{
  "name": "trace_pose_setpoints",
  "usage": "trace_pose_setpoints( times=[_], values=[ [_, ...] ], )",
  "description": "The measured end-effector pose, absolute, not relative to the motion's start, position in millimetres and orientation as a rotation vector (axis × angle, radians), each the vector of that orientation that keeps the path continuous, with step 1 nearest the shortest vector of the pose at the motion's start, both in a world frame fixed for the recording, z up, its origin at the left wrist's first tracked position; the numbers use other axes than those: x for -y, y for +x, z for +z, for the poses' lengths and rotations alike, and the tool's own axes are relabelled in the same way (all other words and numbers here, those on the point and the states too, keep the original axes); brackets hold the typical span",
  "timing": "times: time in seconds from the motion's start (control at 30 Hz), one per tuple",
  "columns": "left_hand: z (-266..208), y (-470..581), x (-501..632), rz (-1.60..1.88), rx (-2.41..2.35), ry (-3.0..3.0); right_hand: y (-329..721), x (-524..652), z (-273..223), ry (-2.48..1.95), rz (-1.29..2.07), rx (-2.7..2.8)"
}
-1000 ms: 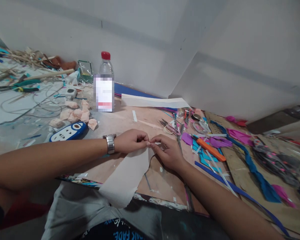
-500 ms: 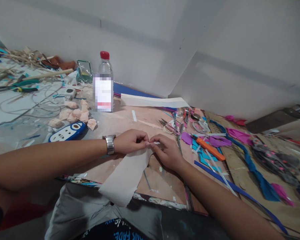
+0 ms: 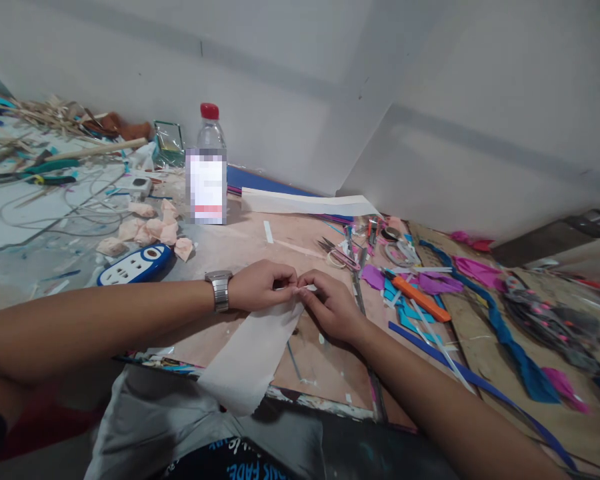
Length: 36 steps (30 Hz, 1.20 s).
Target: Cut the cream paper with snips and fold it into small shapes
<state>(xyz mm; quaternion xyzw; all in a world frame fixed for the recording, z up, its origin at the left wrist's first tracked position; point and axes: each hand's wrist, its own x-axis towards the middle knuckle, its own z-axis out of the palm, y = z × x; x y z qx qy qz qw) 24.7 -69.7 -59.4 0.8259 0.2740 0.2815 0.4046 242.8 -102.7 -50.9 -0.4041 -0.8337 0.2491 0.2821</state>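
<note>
A pale strip of crepe-like paper (image 3: 253, 353) hangs from my fingers and slopes down over the table's front edge. Its upper end is pinched and gathered between both hands. My left hand (image 3: 263, 285), with a metal watch at the wrist, closes thumb and forefinger on that end. Opposite it, fingertips touching, my right hand (image 3: 333, 303) pinches the same end. The fingers partly hide the gathered part. Several crumpled peach paper pieces (image 3: 153, 230) lie to the left, beyond the watch. Small pink-handled scissors (image 3: 343, 255) rest beyond my right hand.
A red-capped bottle (image 3: 210, 187) stands at the back. A blue and white power strip (image 3: 136, 264) sits beside my left forearm. An orange utility knife (image 3: 420, 297) lies among paper scraps at right. Along the wall is a long white paper strip (image 3: 305, 202).
Almost nothing differs. Both hands keep their pinch at the paper's end, with only a slight shift of the fingers.
</note>
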Motion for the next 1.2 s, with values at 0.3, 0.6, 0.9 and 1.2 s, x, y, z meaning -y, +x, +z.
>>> trace_pose_setpoints(
  times=[0.3, 0.6, 0.9, 1.2],
  values=[
    [-56.5, 24.4, 71.9, 0.701, -0.649, 2.133, 240.6, 105.6, -46.6, -1.086, 0.759, 2.208],
    [-57.5, 23.8, 70.9, 0.722, -0.679, 2.133, 242.5, 102.9, -48.7, -1.089, 0.744, 2.194],
    [-56.5, 23.6, 71.1, 0.710, -0.664, 2.140, 243.6, 102.8, -48.7, -1.061, 0.684, 2.226],
    [-61.3, 24.1, 73.6, 0.700, -0.641, 2.331, 241.1, 104.7, -46.7, -1.093, 0.720, 2.208]
  ],
)
